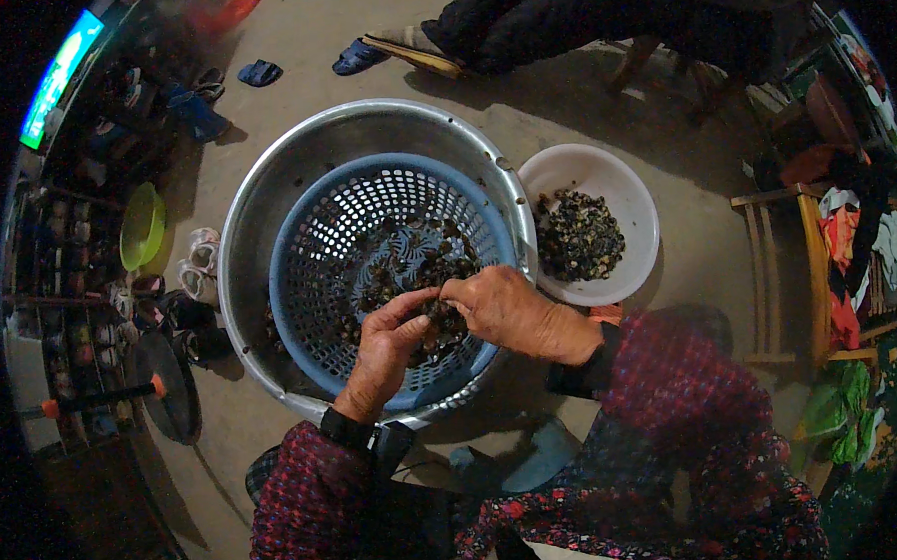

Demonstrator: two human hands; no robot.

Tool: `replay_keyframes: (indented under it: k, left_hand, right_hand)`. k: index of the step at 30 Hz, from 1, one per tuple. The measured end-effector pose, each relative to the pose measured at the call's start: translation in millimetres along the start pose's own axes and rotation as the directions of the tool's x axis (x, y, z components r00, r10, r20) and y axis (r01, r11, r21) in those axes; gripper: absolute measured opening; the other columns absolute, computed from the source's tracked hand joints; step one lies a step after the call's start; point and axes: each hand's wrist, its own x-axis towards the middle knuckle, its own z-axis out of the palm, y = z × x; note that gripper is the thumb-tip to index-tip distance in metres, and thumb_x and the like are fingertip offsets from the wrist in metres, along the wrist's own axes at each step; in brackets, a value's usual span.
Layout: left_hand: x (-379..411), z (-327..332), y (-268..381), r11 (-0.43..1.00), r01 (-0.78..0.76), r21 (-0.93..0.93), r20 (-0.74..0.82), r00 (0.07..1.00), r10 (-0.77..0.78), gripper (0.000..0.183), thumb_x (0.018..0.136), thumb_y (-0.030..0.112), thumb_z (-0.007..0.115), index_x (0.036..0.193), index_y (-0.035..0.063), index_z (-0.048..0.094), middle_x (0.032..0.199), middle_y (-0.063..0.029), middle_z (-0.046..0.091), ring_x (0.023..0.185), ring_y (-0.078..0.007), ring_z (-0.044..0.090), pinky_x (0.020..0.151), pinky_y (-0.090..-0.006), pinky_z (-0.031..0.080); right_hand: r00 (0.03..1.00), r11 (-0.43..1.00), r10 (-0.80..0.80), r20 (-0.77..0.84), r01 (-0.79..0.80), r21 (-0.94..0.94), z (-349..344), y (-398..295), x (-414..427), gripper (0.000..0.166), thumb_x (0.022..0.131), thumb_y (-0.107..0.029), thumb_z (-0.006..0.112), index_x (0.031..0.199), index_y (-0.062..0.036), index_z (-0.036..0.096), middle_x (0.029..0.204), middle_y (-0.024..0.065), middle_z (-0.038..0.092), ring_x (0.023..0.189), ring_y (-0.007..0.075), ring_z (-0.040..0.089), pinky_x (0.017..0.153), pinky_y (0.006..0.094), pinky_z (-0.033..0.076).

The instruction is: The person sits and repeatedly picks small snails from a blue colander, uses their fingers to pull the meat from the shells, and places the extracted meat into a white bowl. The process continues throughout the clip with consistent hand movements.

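A blue plastic colander (383,164) sits inside a large metal basin (260,179). Small dark pieces (377,279), possibly snails, are scattered over its perforated floor and heaped towards the right. Above that heap, my left hand (391,331) and my right hand (498,304) meet at the fingertips. My right thumb and index finger are pinched together; whether a tiny piece is between them is hidden. My left index finger reaches to the right fingertips, its thumb lower and apart. Right of the basin, a white plastic bowl (637,204) contains a pile of small dark and pale bits (581,233).
Blue slippers (261,73) lie beyond the basin, near a seated person's leg (542,21). At left are a green basin (144,227), shoes (200,264), a shoe rack (65,259) and a weight plate on a bar (169,386). A wooden chair (812,264) bearing clothes stands right.
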Motion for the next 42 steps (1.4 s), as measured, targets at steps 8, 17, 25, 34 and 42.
replay_keyframes:
  k: [8,17,25,34,42]
  left_hand:
    - [3,-6,3,0.993,0.035,-0.109,0.11,0.994,-0.023,0.034,0.085,0.005,0.051,0.118,-0.0021,0.05,0.1,-0.0068,0.059,0.08,-0.0124,0.053,0.07,-0.0241,0.044]
    - [7,-6,-4,0.961,0.032,-0.275,0.098,0.995,-0.005,0.026,0.084,0.005,0.056,0.108,-0.0017,0.052,0.098,-0.0098,0.059,0.08,-0.0151,0.056,0.068,-0.0267,0.046]
    - [7,-4,-7,0.985,0.015,-0.17,0.068,0.998,-0.004,0.025,0.083,0.0,0.054,0.107,-0.0025,0.053,0.097,-0.0087,0.06,0.079,-0.0138,0.056,0.067,-0.0265,0.047]
    - [5,-5,-3,0.999,0.002,-0.047,0.04,0.999,0.0,0.025,0.083,0.001,0.053,0.108,-0.0032,0.054,0.095,-0.0072,0.06,0.075,-0.0122,0.055,0.067,-0.0251,0.046]
    - [7,-4,-6,0.992,0.022,-0.122,0.05,0.999,-0.016,0.029,0.082,0.007,0.057,0.109,-0.0034,0.053,0.097,-0.0085,0.06,0.079,-0.0147,0.055,0.069,-0.0271,0.045]
  right_hand:
    - [1.0,0.95,-0.027,0.011,0.022,0.313,-6,9,2,0.012,0.075,-0.012,0.055,0.082,-0.0091,0.065,0.07,0.0179,0.061,0.067,0.0353,0.06,0.064,0.0443,0.049]
    - [0.988,0.986,-0.053,0.142,0.029,0.166,-9,2,-6,0.011,0.077,-0.017,0.055,0.082,-0.0106,0.063,0.063,0.0164,0.059,0.062,0.0358,0.06,0.059,0.0453,0.049]
    - [0.998,0.999,-0.007,0.065,0.004,0.043,-12,8,-1,0.01,0.077,-0.009,0.056,0.085,-0.0056,0.059,0.065,0.0172,0.059,0.062,0.0333,0.06,0.057,0.0422,0.048]
    - [0.972,0.994,-0.094,0.214,0.08,0.076,-18,9,-2,0.01,0.074,-0.014,0.056,0.079,-0.0089,0.062,0.065,0.0165,0.06,0.064,0.0346,0.061,0.061,0.0443,0.049]
    - [0.996,0.998,0.027,0.08,-0.032,0.053,-23,9,0,0.01,0.076,-0.016,0.057,0.078,-0.0082,0.062,0.064,0.0166,0.06,0.063,0.0349,0.06,0.06,0.0444,0.049]
